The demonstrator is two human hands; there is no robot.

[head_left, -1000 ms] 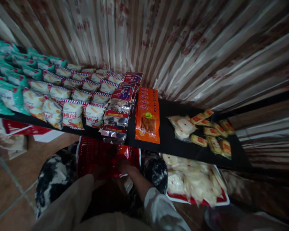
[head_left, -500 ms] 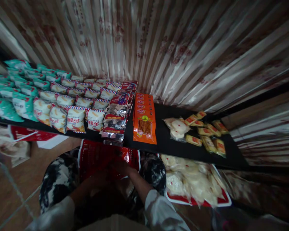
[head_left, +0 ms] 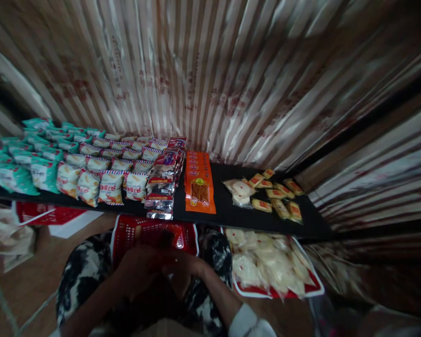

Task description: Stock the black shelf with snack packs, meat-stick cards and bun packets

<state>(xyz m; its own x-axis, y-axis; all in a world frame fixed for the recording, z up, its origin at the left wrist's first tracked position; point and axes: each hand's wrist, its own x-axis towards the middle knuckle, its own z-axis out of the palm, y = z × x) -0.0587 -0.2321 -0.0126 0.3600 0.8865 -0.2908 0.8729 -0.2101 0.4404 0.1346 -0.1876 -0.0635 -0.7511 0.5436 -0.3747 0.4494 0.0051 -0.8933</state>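
Note:
My left hand (head_left: pixel 139 266) and my right hand (head_left: pixel 183 265) come together low over my lap, at the near side of a red plastic basket (head_left: pixel 121 234) between my knees. Deep shadow covers the fingers, which look curled in towards each other. A small dark thing (head_left: pixel 165 238) shows just beyond them; its kind cannot be made out. Above the basket, silver and dark-red snack packets (head_left: pixel 161 180) lie overlapped on a black shelf (head_left: pixel 224 217). Beside them is an overlapped row of orange snack packets (head_left: pixel 200 192).
White snack bags (head_left: pixel 111 187) and teal bags (head_left: pixel 14 178) fill the shelf's left. Flat white rounds in clear wrap (head_left: pixel 240 191) and small yellow packets (head_left: pixel 261 205) lie right. Below stand a red basket of bagged pale rounds (head_left: pixel 273 267) and another red basket (head_left: pixel 49 213). Striped curtain (head_left: pixel 203 84) hangs behind.
My hands have drawn back from inside the basket towards me and closer together. The view has shifted, so the shelf appears lower, with its right part further left.

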